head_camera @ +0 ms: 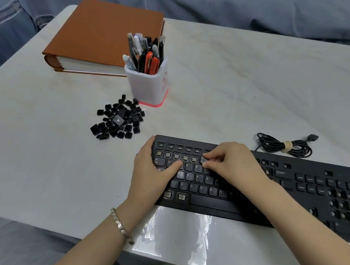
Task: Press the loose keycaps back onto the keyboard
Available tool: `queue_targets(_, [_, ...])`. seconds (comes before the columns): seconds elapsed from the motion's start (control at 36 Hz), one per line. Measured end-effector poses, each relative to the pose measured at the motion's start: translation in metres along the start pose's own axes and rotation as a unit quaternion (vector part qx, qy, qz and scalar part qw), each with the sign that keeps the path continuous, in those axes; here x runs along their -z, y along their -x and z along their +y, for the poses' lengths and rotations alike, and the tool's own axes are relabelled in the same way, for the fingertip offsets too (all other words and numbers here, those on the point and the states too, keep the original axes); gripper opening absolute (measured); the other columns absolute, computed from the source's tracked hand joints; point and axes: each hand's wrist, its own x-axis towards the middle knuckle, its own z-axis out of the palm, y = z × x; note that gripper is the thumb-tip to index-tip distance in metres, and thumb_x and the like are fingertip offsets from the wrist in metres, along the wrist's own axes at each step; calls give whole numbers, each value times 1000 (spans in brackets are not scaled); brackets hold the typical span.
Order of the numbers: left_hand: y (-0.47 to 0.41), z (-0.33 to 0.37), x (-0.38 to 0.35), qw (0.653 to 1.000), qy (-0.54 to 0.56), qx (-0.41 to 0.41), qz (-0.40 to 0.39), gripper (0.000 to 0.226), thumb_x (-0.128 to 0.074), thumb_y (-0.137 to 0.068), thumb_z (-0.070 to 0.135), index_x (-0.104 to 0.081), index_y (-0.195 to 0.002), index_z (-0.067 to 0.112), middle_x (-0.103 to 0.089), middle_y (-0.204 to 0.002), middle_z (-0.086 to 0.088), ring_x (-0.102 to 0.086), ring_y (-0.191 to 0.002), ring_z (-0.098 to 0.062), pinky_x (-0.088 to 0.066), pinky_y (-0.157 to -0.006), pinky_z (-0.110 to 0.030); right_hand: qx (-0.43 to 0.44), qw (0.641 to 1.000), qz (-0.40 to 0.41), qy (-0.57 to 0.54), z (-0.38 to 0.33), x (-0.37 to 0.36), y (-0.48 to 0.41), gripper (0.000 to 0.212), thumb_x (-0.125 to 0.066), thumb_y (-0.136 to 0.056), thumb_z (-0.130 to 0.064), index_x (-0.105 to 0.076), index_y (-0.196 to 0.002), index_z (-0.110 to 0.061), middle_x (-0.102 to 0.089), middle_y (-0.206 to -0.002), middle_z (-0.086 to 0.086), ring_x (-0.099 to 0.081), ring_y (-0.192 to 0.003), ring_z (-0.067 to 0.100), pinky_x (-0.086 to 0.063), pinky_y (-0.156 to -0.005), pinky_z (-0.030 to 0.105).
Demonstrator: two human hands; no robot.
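A black keyboard [212, 204] lies at the table's front right, with several bare switches in its top rows and number pad. My left hand [149, 171] grips the keyboard's left end, its thumb lying over the Q-W keys. My right hand [231, 162] rests on the number row, fingertips and thumb pressing on a keycap [202, 159] marked 5. A pile of loose black keycaps [118, 118] lies on the table to the left, behind the keyboard.
A white pen holder [148, 83] full of pens stands behind the pile. A thick brown binder [102, 35] lies at the back left. The coiled keyboard cable [284, 144] lies at the right. A shiny plastic sheet [174, 234] covers the front edge.
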Motion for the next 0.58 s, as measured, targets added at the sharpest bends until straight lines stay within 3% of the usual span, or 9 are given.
queue_targets(0.14, [0,2,-1,1000,-5,-4,5,71,-78,-74,26,-40,-133,31,-42,-109,32,-44,-118,-6,-30,-91,-13,-35,997,-8,-61,1,0,-2,19,-73,-76,-21,-74,-95,-20,-60,-68,-12,-55,-73,7,-36,-63,17])
queue_targets(0.22, [0,1,-1,1000,-1,-4,1,70,-78,-74,26,-40,-133,31,-44,-111,27,-44,-119,-7,-31,-93,-16,-52,994,6,-93,2,-3,-3,10,-71,-79,-18,-74,-88,-20,-55,-58,-17,-55,-68,6,-36,-61,8])
queue_targets(0.28, [0,1,0,1000,1,-6,0,68,-78,-74,26,-40,-129,35,-46,-112,25,-45,-119,-8,-32,-93,-16,-67,991,16,-116,2,-5,-3,7,-71,-79,-15,-74,-83,-20,-56,-56,-16,-57,-67,7,-37,-62,8])
queue_targets(0.42, [2,4,0,1000,5,-24,2,56,-77,-74,22,-38,-99,54,-46,-103,31,-46,-108,-2,-31,-81,-2,-96,982,23,-159,1,-6,-3,8,-73,-76,-14,-72,-72,-21,-57,-56,-15,-55,-61,1,-38,-60,7])
queue_targets(0.58, [2,5,0,1000,8,-26,3,55,-77,-74,22,-41,-104,50,-48,-106,29,-47,-110,-3,-32,-81,-1,-116,979,27,-168,-1,-8,-4,20,-74,-75,-15,-64,-62,-27,-58,-59,-14,-59,-70,10,-42,-69,19])
